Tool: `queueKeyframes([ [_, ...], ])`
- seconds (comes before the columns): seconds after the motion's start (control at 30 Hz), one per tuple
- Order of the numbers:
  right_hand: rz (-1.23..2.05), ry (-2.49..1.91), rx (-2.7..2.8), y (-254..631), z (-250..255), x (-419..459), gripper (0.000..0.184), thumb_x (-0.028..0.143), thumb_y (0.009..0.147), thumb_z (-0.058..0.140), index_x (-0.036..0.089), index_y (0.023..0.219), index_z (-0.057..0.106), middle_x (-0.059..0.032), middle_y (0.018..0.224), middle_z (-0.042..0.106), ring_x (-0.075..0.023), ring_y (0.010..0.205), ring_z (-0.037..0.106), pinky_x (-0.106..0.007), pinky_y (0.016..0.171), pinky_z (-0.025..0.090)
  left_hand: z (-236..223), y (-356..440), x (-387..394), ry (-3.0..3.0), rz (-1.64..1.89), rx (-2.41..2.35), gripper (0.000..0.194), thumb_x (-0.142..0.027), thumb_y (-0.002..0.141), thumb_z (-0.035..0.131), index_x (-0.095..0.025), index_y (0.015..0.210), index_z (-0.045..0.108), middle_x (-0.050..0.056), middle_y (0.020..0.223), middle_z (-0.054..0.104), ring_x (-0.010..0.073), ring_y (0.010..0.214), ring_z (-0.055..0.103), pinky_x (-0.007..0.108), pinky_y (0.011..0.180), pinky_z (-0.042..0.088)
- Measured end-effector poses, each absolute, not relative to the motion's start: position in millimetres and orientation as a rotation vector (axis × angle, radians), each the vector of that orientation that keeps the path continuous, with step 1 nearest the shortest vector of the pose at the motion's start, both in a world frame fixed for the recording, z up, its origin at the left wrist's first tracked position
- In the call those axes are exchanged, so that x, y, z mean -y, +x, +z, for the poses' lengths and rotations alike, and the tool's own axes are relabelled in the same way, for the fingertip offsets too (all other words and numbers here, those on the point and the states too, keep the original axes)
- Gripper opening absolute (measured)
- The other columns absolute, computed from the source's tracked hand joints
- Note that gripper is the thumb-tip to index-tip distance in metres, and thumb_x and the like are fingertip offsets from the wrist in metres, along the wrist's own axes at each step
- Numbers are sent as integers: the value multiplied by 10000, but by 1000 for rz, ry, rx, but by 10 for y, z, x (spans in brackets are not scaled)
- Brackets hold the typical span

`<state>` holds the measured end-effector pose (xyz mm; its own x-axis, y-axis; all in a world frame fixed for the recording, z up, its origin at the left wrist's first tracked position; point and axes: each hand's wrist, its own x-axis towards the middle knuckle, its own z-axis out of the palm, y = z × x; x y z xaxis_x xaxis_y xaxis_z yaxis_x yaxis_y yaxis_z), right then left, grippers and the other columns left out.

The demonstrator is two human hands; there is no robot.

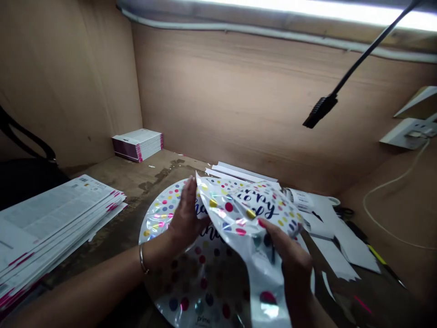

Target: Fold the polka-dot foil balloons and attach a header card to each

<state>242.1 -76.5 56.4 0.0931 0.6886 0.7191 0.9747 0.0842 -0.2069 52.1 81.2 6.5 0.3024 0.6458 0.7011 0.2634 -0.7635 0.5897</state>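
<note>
A flat, round foil balloon (186, 300), white with coloured dots and dark lettering, lies on the worktop before me. Another dotted foil balloon (218, 200) is partly folded above it, with its edges raised. My right hand (290, 255) grips this folded balloon at its right side, thumb on top. My left hand (186, 218) stands beside its left edge, fingers stretched out and slightly blurred, the thumb reaching toward the fold. A metal bangle (142, 259) circles my left wrist.
Printed card packs (58, 218) are stacked at left, with a smaller stack (138, 143) in the back corner. White paper pieces (334, 237), scissors (344, 212) and a yellow-black cutter (385, 264) lie at right. A black cable end (321, 110) hangs overhead.
</note>
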Motion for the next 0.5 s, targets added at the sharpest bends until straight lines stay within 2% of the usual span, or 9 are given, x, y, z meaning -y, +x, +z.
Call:
queueKeyframes([
  [0.07,-414,-1654,1743,2258,503,879,358,252,841,486,198,1178,596,-67,1053,692,-247,924,671,-345,813,550,132,394,-940,2205,1622,-896,851,-324,817,599,-207,1462,56,158,1505,152,311,1380,187,481,1093,284],
  [0.13,-259,-1667,1814,2183,478,975,370,250,818,502,231,1172,607,-53,1037,701,-245,897,679,-333,782,563,202,209,-1036,2279,1676,-920,718,-325,812,599,-207,1421,238,149,1478,243,305,1371,215,487,1081,287],
  [0.2,-104,-1659,1902,2164,450,1051,357,241,791,520,239,1127,638,-50,991,716,-234,863,685,-306,741,570,248,8,-1063,2485,1527,-772,428,-284,815,587,-232,1230,500,106,1353,458,281,1322,332,480,1077,280],
  [0.27,31,-1685,1984,2181,409,1119,356,209,755,527,219,1084,663,-63,987,720,-227,864,685,-297,736,566,248,-187,-1031,2695,1225,-563,144,-241,837,543,-229,960,616,55,1103,641,239,1201,487,456,1076,265],
  [0.33,243,-1771,2065,2227,372,1186,425,157,693,534,193,1095,666,-86,1058,701,-231,923,673,-308,784,553,205,-367,-979,2791,953,-506,99,-258,852,524,-214,830,610,28,919,689,212,1063,581,436,1064,262],
  [0.37,369,-1829,2094,2257,362,1218,460,130,663,529,194,1096,670,-90,1100,686,-232,959,663,-313,817,542,176,-450,-956,2806,847,-549,112,-281,853,528,-210,818,606,27,890,693,210,1021,599,431,1056,265],
  [0.43,578,-1930,2112,2316,365,1274,488,85,629,497,209,1058,693,-82,1161,658,-225,1032,633,-315,885,509,124,-590,-917,2822,633,-671,122,-305,845,539,-217,846,623,33,923,696,222,1002,607,448,1060,243],
  [0.5,666,-2013,2084,2356,392,1310,486,60,632,453,221,1010,711,-68,1187,644,-213,1076,607,-315,929,481,109,-686,-872,2826,418,-726,151,-311,831,558,-249,939,645,36,1026,688,249,1066,583,487,1083,182],
])
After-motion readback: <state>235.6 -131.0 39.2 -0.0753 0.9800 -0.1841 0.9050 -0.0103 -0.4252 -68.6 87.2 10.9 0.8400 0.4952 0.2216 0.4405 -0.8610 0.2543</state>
